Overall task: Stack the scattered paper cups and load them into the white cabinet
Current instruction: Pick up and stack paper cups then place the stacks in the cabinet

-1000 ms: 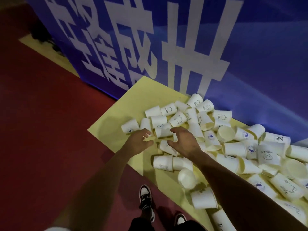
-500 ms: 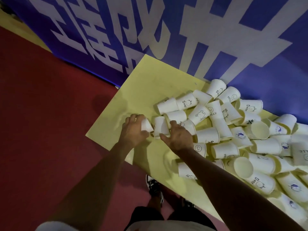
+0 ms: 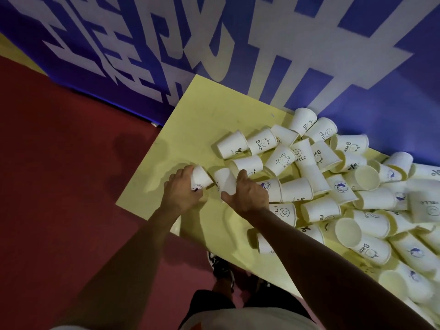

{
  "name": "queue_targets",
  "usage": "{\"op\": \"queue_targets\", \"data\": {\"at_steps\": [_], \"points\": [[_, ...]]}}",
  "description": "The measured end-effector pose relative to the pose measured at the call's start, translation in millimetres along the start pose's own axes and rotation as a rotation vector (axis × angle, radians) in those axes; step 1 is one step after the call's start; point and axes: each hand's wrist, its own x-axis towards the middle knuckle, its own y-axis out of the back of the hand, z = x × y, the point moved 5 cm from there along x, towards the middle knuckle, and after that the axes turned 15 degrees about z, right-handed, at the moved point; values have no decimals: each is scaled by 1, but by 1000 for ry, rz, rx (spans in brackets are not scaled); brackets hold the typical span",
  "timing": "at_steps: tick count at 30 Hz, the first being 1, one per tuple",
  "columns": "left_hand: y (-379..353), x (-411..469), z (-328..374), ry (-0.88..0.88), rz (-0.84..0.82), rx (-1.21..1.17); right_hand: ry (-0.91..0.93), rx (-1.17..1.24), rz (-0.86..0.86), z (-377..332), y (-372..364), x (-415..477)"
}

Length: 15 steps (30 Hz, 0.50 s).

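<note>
At the left corner of the yellow tabletop [image 3: 202, 110], a blue-stamped paper cup [image 3: 201, 177] is gripped by the curled fingers of the left hand [image 3: 182, 192]. A second cup [image 3: 225, 181] just beside it is clasped by the fingers of the right hand [image 3: 248, 196]. Rightward, the heaped cups [image 3: 296, 190] are printed "Bear", "HELLO" and "%".

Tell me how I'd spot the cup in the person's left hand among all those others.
Find the yellow table in front of the blue banner; a heap of white paper cups covers its right part. At the heap's left fringe, the left hand grips the leftmost cup, which shows a round purple stamp. Its neighbour, in the right hand, shows no print.
</note>
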Motion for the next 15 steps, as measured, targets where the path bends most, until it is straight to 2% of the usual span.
{"op": "queue_targets", "data": {"at_steps": [7,10,15], "points": [[30,8,34,-90,127,-67,-64,266,180,31,48,-3],[31,7,57,-138,134,-94,-146,335,291,57,69,-6],[21,-9,114,-250,106,-124,-278,416,364,112,99,-31]]}}
